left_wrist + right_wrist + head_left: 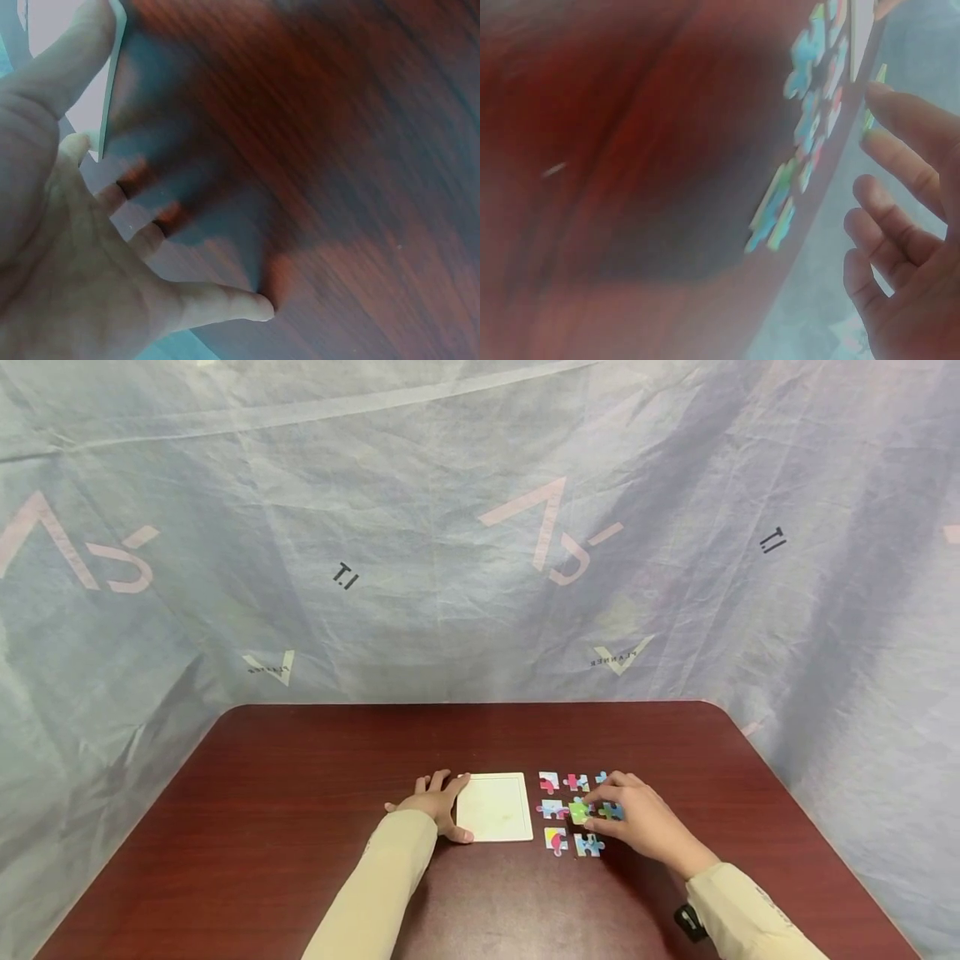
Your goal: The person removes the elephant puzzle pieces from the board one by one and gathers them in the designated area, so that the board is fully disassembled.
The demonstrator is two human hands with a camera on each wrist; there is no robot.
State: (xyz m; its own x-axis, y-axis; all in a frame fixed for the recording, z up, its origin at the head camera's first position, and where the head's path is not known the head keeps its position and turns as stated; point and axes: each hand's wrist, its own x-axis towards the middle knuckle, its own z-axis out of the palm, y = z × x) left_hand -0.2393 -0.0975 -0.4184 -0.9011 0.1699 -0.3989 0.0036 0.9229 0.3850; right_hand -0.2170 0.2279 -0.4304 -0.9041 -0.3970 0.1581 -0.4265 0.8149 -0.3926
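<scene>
A square pale puzzle tray [495, 812] with a raised rim lies on the table in the head view. My left hand [437, 803] rests at its left side, thumb and index finger touching the rim. In the left wrist view the other fingers of that hand [90, 262] spread out over the table. My right hand [641, 817] pinches a green puzzle piece [578, 812] between thumb and index finger. The right wrist view shows this piece [868, 120] raised above the table, with the remaining fingers loosely bent.
Several loose puzzle pieces [588, 845] lie in rows right of the tray, some partly hidden by my right hand. A small black object [690, 922] shows by the right sleeve. A printed grey cloth [435, 568] hangs behind the dark red-brown table [337, 752].
</scene>
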